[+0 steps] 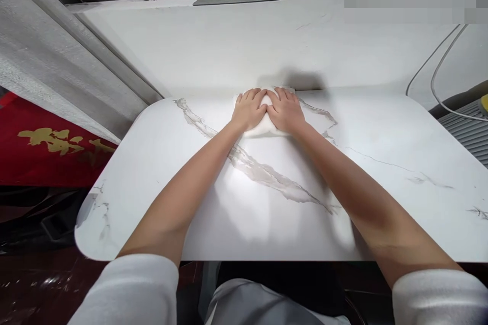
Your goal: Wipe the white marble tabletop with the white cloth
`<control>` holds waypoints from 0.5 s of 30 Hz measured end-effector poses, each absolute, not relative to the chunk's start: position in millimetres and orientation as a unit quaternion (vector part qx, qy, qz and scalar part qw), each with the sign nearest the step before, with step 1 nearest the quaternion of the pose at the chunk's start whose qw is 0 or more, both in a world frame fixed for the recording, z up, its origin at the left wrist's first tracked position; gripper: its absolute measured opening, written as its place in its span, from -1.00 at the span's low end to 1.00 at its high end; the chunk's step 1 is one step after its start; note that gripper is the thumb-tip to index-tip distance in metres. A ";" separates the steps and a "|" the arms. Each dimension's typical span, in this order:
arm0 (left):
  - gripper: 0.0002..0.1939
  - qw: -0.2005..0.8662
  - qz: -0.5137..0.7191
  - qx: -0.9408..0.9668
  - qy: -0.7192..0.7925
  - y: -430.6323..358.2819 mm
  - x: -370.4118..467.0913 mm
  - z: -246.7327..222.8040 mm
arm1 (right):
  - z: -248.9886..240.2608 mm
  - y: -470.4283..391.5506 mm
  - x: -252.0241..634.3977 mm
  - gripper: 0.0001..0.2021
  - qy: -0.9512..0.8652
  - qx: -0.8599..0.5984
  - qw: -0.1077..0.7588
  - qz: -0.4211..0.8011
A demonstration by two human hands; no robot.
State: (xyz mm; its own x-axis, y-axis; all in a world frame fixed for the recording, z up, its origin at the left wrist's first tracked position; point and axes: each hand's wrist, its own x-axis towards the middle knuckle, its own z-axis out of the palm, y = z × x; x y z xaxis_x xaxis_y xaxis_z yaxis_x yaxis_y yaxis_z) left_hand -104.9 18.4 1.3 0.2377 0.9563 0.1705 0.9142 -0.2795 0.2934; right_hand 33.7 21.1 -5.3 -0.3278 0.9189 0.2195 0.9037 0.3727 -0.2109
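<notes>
One left hand [248,111], one right hand [287,111] atop one white cloth [264,126]; grip unclenched.

Under the fingers [249,95], the white cloth [263,126] looks soft and matt; the table [145,172] spreading around them is smooth with a satiny shine, its veining marble-like, though whether stone or laminate cannot be told; beyond the fingers, the white wall [213,45] is matt and fairly smooth; far left of them, the grey pillar [41,25] has a rough, grainy face, and below it the red banner [57,165] looks like cloth; well nearer than the fingers, the white sleeves [133,289] are matt fabric, and the dark floor [46,284] is glossy.
</notes>
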 end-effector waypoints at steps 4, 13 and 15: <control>-0.45 0.062 0.156 0.775 0.609 28.6 -103.0 3.0 | -3.2 35.2 34.6 -0.44 -0.821 -0.551 0.146 0.028; -0.42 0.042 0.132 0.760 0.636 13.3 -96.0 0.8 | -9.2 32.9 41.4 -0.42 -0.839 -0.524 0.146 0.026; -0.43 0.032 0.129 0.756 0.640 -1.3 -94.8 0.0 | -8.4 19.8 42.4 -0.42 -0.844 -0.518 0.136 0.026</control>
